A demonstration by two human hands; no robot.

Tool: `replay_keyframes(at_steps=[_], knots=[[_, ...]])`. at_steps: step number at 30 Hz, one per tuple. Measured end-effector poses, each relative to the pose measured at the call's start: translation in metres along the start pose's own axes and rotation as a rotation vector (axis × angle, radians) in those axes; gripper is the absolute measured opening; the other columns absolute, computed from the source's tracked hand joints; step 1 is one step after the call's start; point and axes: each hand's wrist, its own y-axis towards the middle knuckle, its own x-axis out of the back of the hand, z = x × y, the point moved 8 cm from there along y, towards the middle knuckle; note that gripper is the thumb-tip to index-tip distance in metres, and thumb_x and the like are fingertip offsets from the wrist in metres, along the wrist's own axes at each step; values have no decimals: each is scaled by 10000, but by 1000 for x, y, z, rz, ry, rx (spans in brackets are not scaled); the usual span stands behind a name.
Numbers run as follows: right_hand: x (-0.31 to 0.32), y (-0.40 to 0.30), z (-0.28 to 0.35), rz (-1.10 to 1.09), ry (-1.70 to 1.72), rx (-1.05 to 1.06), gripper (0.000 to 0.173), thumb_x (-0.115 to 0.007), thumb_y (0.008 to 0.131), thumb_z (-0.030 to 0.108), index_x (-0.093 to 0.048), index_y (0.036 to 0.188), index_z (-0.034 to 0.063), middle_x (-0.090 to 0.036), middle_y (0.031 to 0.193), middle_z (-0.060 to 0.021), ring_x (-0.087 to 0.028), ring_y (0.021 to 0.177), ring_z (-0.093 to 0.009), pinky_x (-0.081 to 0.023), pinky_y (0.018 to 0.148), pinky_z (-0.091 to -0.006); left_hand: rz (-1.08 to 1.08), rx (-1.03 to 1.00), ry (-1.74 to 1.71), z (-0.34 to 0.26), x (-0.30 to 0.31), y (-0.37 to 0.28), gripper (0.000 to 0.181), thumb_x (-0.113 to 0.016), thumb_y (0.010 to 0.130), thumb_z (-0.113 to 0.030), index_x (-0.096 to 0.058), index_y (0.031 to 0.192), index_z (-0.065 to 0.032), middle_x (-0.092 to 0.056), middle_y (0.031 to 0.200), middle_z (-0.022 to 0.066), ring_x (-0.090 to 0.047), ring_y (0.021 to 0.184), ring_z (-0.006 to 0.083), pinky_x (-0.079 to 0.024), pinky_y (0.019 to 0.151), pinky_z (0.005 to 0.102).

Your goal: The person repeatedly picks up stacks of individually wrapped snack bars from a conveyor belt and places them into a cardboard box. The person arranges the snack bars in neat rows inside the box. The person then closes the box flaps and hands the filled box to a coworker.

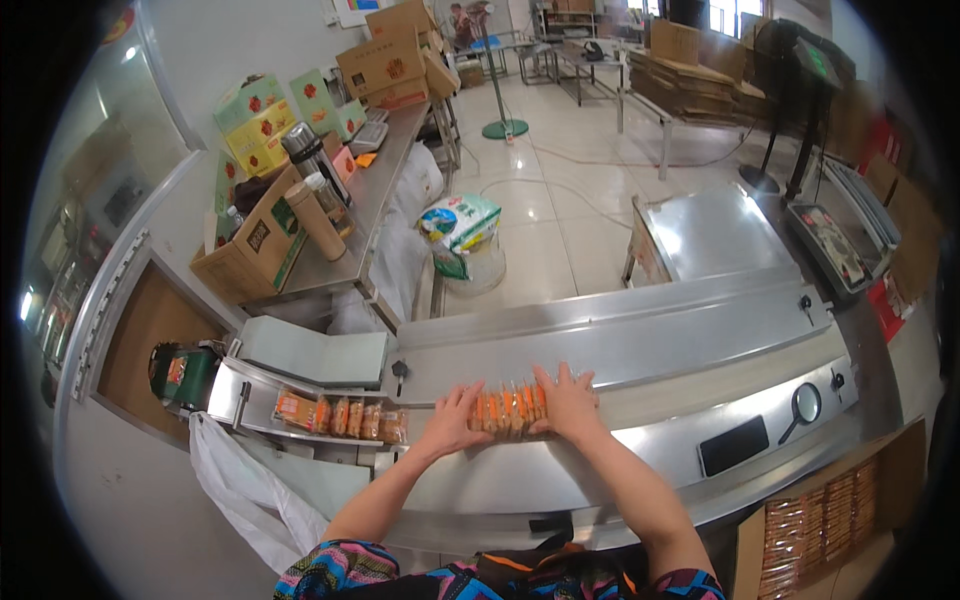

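Note:
My left hand [454, 420] and my right hand [568, 401] press on the two ends of a row of clear-wrapped snack packets [510, 409] with orange labels. The row stands on edge on the conveyor belt [675, 382], between metal side plates. Both hands grip it, thumbs near the front and fingers over the far side. To the left, more wrapped packets [360, 418] lie in the metal chute, several leaning on each other and the leftmost lying flatter. The undersides of the held packets are hidden.
A black phone [733, 446] and a magnifying glass [804, 409] lie on the near metal plate. An open carton [750, 551] of packets stands at lower right. A white plastic bag [247, 495] hangs at left. Beyond are a side table [375, 225] with boxes and flasks, and a weighing scale [829, 244].

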Motion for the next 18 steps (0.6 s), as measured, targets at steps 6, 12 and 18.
replay_keyframes(at_steps=[6, 12, 18], knots=[[-14, 14, -23, 10, -96, 21, 1051, -815, 558, 611, -344, 1448, 309, -393, 1390, -154, -390, 1179, -593, -471, 881, -617, -117, -95, -102, 0, 0, -3, 1064, -863, 614, -317, -266, 1486, -200, -318, 1448, 179, -351, 1277, 448, -357, 1071, 499], [3, -7, 16, 13, -90, 35, 933, -803, 595, 590, -418, 1398, 314, -463, 1302, -100, -399, 1207, -506, -498, 837, -576, -109, -20, 107, -14, -1, -1, 1040, -871, 563, -393, -351, 1451, -246, -377, 1405, 133, -393, 1229, 411, -420, 1010, 505], [5, -20, 2, -267, 17, 124, 761, -816, 614, 495, -532, 1288, 284, -505, 1209, -38, -422, 1147, -425, -529, 790, -508, -175, -80, 67, -30, 9, -1, 899, -875, 552, -378, -501, 1352, -206, -449, 1306, 110, -437, 1191, 371, -470, 937, 475]])
